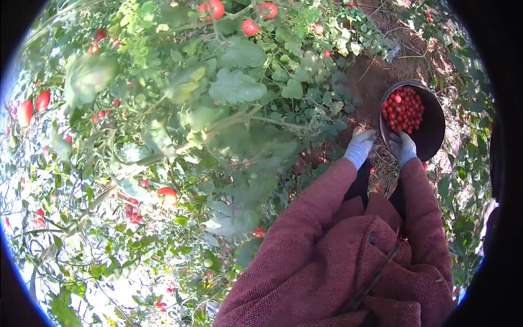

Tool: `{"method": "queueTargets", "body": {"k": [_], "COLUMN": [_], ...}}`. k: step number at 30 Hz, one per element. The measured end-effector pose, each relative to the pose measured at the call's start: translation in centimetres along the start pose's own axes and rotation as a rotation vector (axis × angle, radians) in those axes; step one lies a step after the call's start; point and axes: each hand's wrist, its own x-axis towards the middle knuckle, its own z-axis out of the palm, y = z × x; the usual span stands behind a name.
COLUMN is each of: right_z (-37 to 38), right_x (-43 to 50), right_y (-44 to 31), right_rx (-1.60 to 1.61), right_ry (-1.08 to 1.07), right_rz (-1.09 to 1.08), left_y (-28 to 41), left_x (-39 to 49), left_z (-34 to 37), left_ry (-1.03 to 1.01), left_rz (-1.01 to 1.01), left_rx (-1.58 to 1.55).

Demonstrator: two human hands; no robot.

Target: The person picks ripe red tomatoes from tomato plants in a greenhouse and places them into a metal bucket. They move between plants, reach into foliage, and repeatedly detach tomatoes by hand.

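Note:
A dark round bucket point(434, 118) stands tilted on the soil at the right, partly filled with small red cherry tomatoes point(402, 110). My right hand point(402, 146), in a pale glove, is at the bucket's near rim, with its fingers by the lowest tomatoes; whether it grips the rim or anything else is not clear. Just left of the bucket, my left hand point(360, 146), also gloved, is held low beside the leaves. Its fingers are bent, and what they may hold is hidden.
Dense tomato vines point(237, 86) fill the left and middle, with larger red tomatoes point(211, 10) at the top. A thick stem point(143, 163) crosses the foliage. Bare soil point(367, 79) shows left of the bucket, and more leaves point(461, 220) line the right edge.

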Motion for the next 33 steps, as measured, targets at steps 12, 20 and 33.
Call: {"method": "queueTargets", "body": {"k": [12, 20, 33], "right_z": [22.5, 34.6, 39.6], "right_x": [-22.0, -38.0, -42.4], "right_y": [-2.2, 0.0, 4.1], "right_rx": [-0.454, -0.733, -1.179], "right_ry": [-0.874, -1.452, -1.278], "right_rz": [-0.212, -1.389, -1.202], "left_y": [13.4, 10.6, 18.2], "left_x": [-28.5, -31.6, -37.6], "left_z": [-10.7, -18.9, -14.2], "left_ry": [0.102, 0.467, 1.076], "left_rz": [0.606, 0.759, 1.395], "left_rx": [0.498, 0.316, 0.841]}}
